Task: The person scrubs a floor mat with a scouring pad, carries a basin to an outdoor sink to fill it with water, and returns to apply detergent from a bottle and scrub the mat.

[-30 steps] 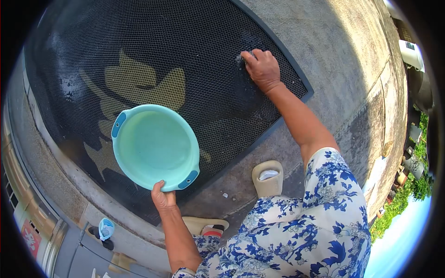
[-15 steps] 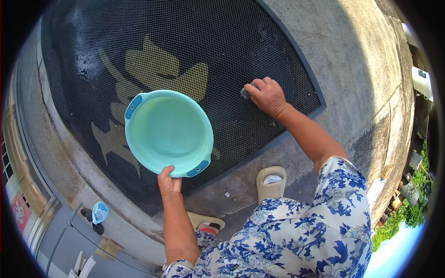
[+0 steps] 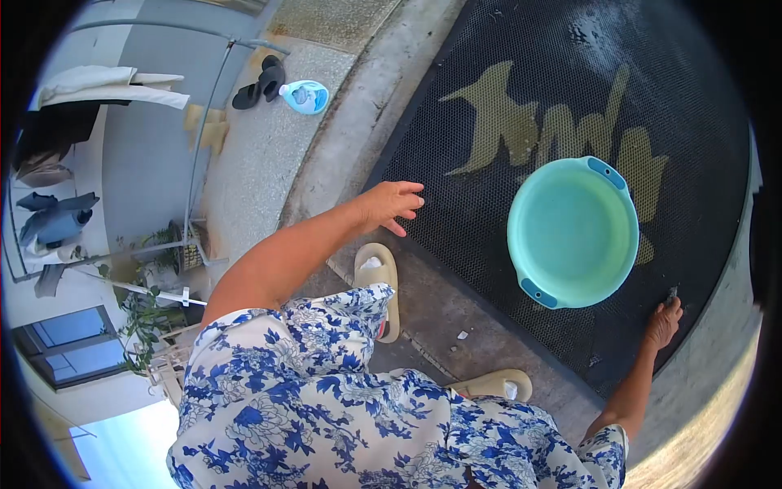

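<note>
A light green basin (image 3: pixel 574 232) with blue handle patches rests on the black mesh mat (image 3: pixel 456 236), beside the mat's yellow pattern. My left hand (image 3: pixel 393 205) is off the basin, over the mat's near-left edge, its fingers apart and empty. On the mat to the right of the basin, my right hand (image 3: pixel 664 324) has its fingers closed round a small grey scrubber (image 3: pixel 672 295). Only a bit of the scrubber shows past the fingertips.
A blue-and-white detergent bottle (image 3: pixel 306 97) lies beside dark slippers (image 3: pixel 265 81) on the paving at upper left. Metal rails (image 3: pixel 213 122), hanging clothes (image 3: pixel 57 220) and a potted plant (image 3: pixel 142 326) are at left. My feet are in beige slippers (image 3: pixel 389 303).
The view has swung to the left. My left hand has let go of the basin, which now sits on the mat. My right hand still grips the scrubber.
</note>
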Demonstrator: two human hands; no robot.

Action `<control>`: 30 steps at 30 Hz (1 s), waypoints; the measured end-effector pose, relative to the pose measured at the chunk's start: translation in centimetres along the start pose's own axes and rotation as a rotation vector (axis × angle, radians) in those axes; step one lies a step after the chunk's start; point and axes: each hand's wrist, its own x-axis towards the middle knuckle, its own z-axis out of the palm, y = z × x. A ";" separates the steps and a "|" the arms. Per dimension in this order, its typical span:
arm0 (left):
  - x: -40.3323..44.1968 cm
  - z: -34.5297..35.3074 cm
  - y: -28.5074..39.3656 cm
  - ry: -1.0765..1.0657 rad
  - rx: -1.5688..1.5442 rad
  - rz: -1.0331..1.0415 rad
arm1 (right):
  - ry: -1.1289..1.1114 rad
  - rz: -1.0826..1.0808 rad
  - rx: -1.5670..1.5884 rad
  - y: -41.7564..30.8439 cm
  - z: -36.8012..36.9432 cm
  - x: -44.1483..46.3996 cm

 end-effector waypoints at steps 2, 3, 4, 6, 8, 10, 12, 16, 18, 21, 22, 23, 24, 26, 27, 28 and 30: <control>-1.1 -5.4 -3.5 0.171 0.046 0.008 | -0.032 0.058 -0.008 -1.8 -1.2 -1.6; -1.4 -7.6 -5.5 0.306 0.120 0.001 | -0.055 0.059 0.016 -2.8 -2.4 -3.3; -1.4 -9.6 -7.2 0.309 0.103 0.007 | -0.079 0.064 0.040 -3.7 -3.3 -5.1; -1.2 -13.1 -9.6 0.535 -0.335 -0.107 | -0.143 0.011 0.081 -3.1 -2.1 -8.7; -0.4 -15.8 -9.9 0.612 -0.439 -0.035 | -0.229 -0.055 0.116 -3.3 -2.2 -12.2; 1.2 -18.8 -9.9 0.684 -0.540 0.035 | -0.267 -0.077 0.157 -5.8 -3.9 -15.5; 3.5 -22.6 -9.3 0.850 -0.662 0.127 | -0.310 -0.088 0.202 -7.2 -3.6 -17.4; 8.5 -29.6 -8.2 0.941 -0.719 0.147 | -0.353 -0.116 0.175 -9.2 -3.6 -18.3; 10.3 -31.7 -7.4 1.080 -0.651 0.203 | -0.345 -0.129 0.186 -8.2 -2.8 -18.2; 11.8 -34.3 -5.9 1.175 -0.598 0.179 | -0.339 -0.122 0.142 -7.1 -1.7 -18.2; 13.7 -37.0 -7.3 1.206 -0.548 0.238 | -0.341 -0.080 0.170 -7.6 -2.0 -18.3; 15.5 -40.1 -8.4 1.287 -0.385 0.136 | -0.365 -0.054 0.182 -7.2 -1.6 -18.5; 13.3 -38.0 -5.8 1.198 -0.392 0.187 | -0.426 -0.022 0.236 -8.1 -2.6 -18.5; 16.6 -43.2 -8.1 1.214 -0.318 0.216 | -0.460 0.082 0.156 -11.5 -5.3 -18.3; 16.8 -45.0 -8.6 1.045 -0.295 0.239 | -0.444 0.055 0.170 -11.0 -5.1 -18.6; 18.5 -47.2 -9.8 1.065 -0.353 0.250 | -0.408 0.006 0.120 -10.9 -5.0 -18.9; 19.6 -49.1 -10.1 1.039 -0.342 0.215 | -0.425 -0.013 0.058 -10.6 -4.9 -18.7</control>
